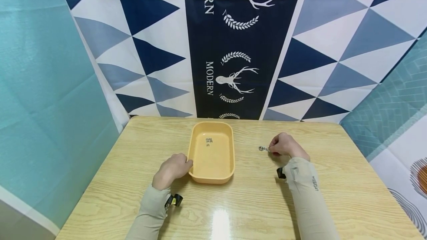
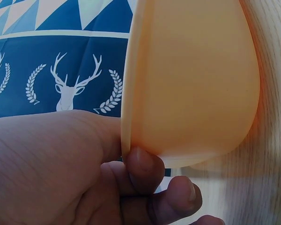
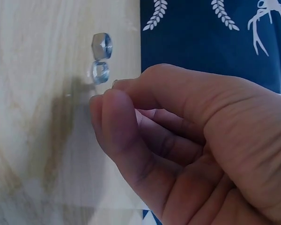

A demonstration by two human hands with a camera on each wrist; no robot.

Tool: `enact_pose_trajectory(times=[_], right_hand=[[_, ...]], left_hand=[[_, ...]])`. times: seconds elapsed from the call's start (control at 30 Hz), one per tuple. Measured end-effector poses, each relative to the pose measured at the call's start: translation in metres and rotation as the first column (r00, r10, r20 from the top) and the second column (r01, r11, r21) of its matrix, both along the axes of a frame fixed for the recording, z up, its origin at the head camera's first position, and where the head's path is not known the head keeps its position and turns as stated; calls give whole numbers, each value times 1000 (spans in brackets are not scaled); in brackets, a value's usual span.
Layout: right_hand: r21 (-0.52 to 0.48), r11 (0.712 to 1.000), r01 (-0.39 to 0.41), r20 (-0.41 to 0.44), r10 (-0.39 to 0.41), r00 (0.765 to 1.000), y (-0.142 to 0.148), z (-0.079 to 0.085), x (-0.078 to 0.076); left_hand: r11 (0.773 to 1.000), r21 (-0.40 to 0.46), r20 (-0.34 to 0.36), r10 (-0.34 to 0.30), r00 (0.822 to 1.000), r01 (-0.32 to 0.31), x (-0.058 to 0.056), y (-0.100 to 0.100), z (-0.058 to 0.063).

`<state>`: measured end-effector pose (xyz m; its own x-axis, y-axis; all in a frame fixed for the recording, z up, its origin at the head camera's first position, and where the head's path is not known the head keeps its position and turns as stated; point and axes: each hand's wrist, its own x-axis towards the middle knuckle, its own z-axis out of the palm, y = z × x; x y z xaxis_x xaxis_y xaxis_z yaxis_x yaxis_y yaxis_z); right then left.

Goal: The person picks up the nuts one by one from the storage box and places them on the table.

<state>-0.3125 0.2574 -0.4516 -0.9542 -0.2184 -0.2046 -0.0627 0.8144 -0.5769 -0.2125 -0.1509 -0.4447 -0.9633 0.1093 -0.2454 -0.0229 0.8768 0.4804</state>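
Observation:
A yellow plastic tray (image 1: 197, 147) stands upright on the table, with several small metal nuts (image 1: 208, 140) lying toward its far end. My left hand (image 1: 172, 169) grips the tray's near left side; in the left wrist view the thumb and a finger pinch the rim of the tray (image 2: 192, 84). To the right of the tray, my right hand (image 1: 285, 145) is low over the table with thumb and index finger brought together. A shiny bit shows at those fingertips, apparently a nut mostly hidden by them. Just beyond lie two hex nuts, a larger one (image 3: 102, 45) and a smaller one (image 3: 100, 72).
The wooden table (image 1: 253, 199) extends around the tray and both hands. Behind its far edge hangs a patterned cloth (image 1: 230, 47) with deer heads and triangles. A teal cloth (image 1: 50, 84) hangs on the left side.

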Motion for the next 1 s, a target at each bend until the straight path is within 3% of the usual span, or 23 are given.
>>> enact_pose_trajectory(times=[0.2, 1.0], right_hand=[[53, 999, -13, -8, 14, 1000, 3, -4, 0], [55, 998, 2, 19, -3, 1000, 1, -7, -1]], left_hand=[[1000, -5, -7, -1, 1000, 1, 0, 0, 0], [1000, 11, -11, 2, 1000, -2, 1, 0, 1]])
